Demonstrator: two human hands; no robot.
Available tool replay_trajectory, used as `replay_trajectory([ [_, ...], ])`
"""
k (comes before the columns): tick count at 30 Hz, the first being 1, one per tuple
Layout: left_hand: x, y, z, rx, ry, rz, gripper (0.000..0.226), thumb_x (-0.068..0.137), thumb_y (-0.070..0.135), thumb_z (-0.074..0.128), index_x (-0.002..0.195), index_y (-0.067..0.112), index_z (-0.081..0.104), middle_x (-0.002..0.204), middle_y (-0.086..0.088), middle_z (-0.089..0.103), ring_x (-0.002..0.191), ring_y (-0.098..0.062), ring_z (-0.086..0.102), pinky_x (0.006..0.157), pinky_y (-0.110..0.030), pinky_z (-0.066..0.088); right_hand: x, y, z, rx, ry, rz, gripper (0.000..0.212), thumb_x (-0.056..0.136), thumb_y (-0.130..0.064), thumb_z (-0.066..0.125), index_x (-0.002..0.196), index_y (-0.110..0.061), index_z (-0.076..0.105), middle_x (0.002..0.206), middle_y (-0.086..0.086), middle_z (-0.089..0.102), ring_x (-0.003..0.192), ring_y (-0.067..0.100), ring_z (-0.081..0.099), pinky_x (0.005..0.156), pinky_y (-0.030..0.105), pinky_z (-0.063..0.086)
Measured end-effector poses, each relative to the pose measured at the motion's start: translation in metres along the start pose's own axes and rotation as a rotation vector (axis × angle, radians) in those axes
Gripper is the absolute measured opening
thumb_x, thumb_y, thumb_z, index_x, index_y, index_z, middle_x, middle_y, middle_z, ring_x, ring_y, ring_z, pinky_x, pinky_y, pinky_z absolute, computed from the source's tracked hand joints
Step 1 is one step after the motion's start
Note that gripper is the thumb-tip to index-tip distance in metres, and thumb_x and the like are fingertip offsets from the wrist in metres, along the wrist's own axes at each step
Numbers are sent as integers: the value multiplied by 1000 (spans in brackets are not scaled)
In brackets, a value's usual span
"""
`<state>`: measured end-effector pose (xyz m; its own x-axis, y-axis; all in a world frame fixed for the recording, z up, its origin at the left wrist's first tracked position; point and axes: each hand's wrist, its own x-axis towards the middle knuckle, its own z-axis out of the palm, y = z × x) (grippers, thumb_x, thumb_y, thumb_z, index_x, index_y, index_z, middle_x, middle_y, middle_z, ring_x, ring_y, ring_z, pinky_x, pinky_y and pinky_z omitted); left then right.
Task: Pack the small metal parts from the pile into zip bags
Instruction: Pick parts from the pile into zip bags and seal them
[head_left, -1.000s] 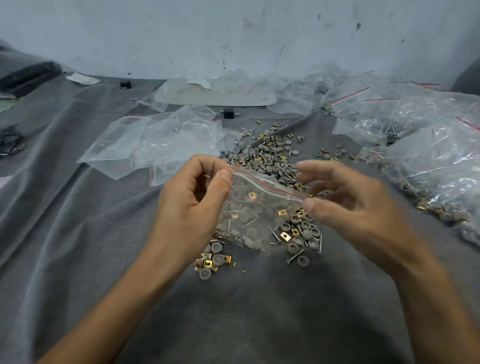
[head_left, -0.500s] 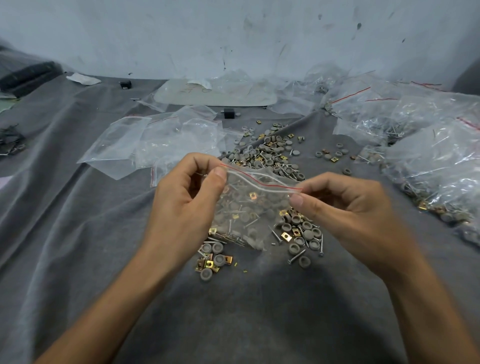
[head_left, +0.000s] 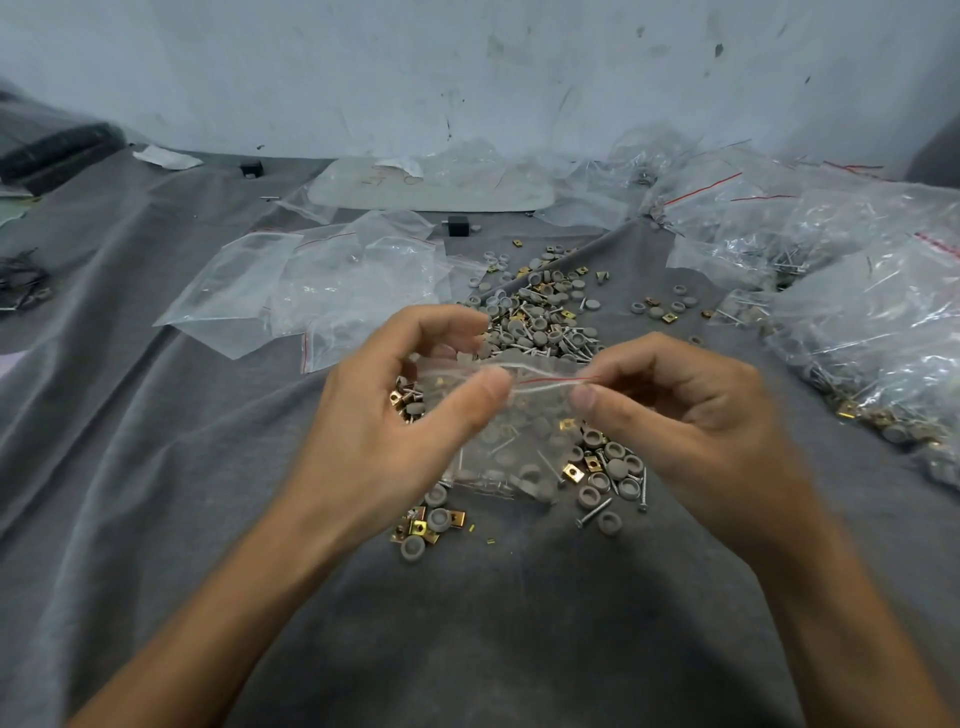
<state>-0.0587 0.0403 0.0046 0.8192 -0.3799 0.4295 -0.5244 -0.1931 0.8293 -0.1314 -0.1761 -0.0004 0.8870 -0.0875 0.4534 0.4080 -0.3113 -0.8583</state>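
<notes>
Left hand (head_left: 384, 415) and right hand (head_left: 696, 421) pinch a crinkly plastic zip bag (head_left: 514, 452).

Grey cloth (head_left: 130, 493), white board (head_left: 363, 196), small black block (head_left: 458, 226)

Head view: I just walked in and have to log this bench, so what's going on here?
A person is packing small hardware. The left hand and the right hand both pinch the red-lined top edge of a clear zip bag, held above the grey cloth. The bag already holds grey caps, screws and brass clips. More of the loose pile lies under and behind it. To the left lie empty bags, to the right filled bags. Whether the seal is fully shut cannot be told.
</notes>
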Motion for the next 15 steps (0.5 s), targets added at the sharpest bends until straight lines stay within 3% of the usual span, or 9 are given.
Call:
replay_trajectory([
  [2, 0, 2, 1, 13, -64, 21, 39, 79, 53, 75, 115, 40, 67, 106, 17, 71, 103, -5, 67, 87, -15, 49, 0, -2, 4, 1, -12, -3, 11, 86, -29, 79, 91, -20, 75, 78, 5, 72, 66, 13, 64, 62, 21, 50],
  [6, 3, 7, 2, -86, -114, -5, 23, 76, 39, 82, 96, 31, 74, 89, 17, 76, 79, 4, 69, 70, -9, 49, 0, -4, 10, 7, -16, 2, 11, 85, -28, 78, 92, -20, 75, 78, 7, 72, 67, 27, 65, 62, 28, 53],
  [10, 3, 11, 0, -206, -140, -53, 17, 72, 27, 79, 87, 22, 77, 83, 9, 78, 73, 0, 70, 63, -12, 51, -1, -6, 12, 0, -13, 29, 15, 82, -27, 77, 95, -19, 76, 82, 7, 75, 72, 32, 67, 64, 37, 55],
  [15, 3, 9, 0, -263, -168, -139, 16, 70, 28, 81, 84, 20, 79, 85, -2, 79, 78, -12, 73, 69, -24, 56, -1, -8, 13, 11, -44, 59, 17, 82, -28, 77, 96, -19, 77, 80, 1, 74, 66, 14, 63, 60, 23, 51],
])
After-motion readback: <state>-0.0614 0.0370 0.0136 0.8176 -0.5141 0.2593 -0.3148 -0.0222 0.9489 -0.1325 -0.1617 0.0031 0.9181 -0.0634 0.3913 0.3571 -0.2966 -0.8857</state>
